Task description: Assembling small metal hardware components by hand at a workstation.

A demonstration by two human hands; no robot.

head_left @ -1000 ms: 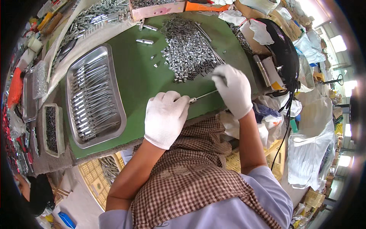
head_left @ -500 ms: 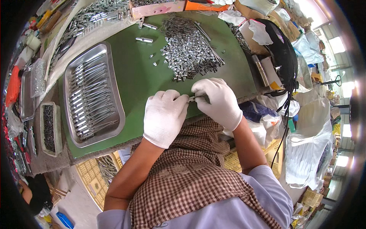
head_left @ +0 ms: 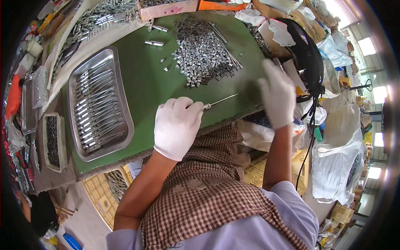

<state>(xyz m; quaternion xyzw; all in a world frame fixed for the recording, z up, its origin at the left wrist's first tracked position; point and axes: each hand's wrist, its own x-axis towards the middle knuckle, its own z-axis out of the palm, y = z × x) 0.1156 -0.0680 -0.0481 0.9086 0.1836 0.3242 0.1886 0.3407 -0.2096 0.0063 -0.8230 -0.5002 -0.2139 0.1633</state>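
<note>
My left hand, in a white glove, is closed around a silver rod-shaped tool. Its thin pointed shaft sticks out to the right over the green table; most of the handle is hidden in the glove. My right hand, also gloved, is raised at the table's right edge beside a metal cylinder. Motion smears its fingers, so I cannot see whether they touch the cylinder. Left of my left hand, a steel tray holds a row of similar tools with silver handles and thin shafts.
A heap of small silver metal pieces lies mid-table, with dark thin pins behind it. A narrow box of dark pins stands left of the tray. A black mesh-covered object with hanging cables is at the right.
My right hand has let go of the small tool and swung right and away toward the cylinder. The tool's long shaft now shows. My left hand has stayed nearly in place.
</note>
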